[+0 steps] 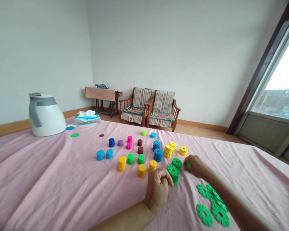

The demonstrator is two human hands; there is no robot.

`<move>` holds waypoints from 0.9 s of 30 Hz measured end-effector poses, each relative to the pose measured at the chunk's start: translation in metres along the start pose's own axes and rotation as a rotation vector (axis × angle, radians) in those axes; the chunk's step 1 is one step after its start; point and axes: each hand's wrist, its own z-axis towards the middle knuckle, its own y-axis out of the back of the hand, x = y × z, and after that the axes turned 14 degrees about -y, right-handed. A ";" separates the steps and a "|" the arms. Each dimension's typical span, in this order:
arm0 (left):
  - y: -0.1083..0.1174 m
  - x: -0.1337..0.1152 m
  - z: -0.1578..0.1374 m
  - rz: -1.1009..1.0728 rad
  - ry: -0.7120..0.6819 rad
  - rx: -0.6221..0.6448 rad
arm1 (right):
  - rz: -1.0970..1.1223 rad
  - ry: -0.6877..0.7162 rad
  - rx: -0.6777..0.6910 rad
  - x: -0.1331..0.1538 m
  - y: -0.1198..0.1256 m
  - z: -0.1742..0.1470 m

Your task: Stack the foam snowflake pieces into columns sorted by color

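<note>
My left hand (159, 189) is curled closed beside the front stack of green notched discs (173, 173), its fingers at the stack's lower left side. What is inside those fingers, if anything, is hidden. To the right, my right hand (195, 165) pinches a green notched disc (188, 164), partly covered by the fingers. Another green stack (177, 163) stands just behind the front one. Loose green discs (204, 215) lie in a spread pile on the cloth, partly behind my right forearm. Close behind my left hand is an orange-yellow stack (153, 165).
Several other coloured stacks stand on the pink cloth (62, 179), including blue (158, 155), yellow (168, 151) and brown (140, 150). A white jug (48, 115) and a tissue box (87, 119) are at the far left. Two wooden armchairs (162, 107) stand beyond.
</note>
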 end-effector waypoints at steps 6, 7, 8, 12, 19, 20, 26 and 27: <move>0.000 0.001 -0.001 0.005 0.003 -0.009 | -0.036 -0.023 -0.071 -0.017 0.008 0.000; 0.000 0.001 0.000 0.002 0.003 -0.010 | -0.048 -0.044 -0.077 -0.024 0.012 0.000; -0.001 0.001 0.000 -0.002 0.002 -0.010 | -0.065 -0.071 -0.075 -0.031 0.015 -0.001; -0.002 0.002 0.000 -0.014 -0.006 -0.010 | -0.126 -0.168 -0.036 -0.061 0.023 -0.008; -0.001 0.004 -0.001 0.008 -0.016 -0.009 | -0.073 -0.246 0.034 -0.087 0.012 -0.013; -0.001 0.004 -0.001 0.010 -0.017 -0.010 | -0.054 -0.255 0.038 -0.089 0.010 -0.013; -0.001 0.011 -0.005 0.016 0.005 0.039 | 0.077 -0.277 0.046 -0.098 0.011 -0.006; -0.001 0.013 -0.006 0.016 0.010 0.048 | 0.100 -0.270 0.047 -0.097 0.013 -0.005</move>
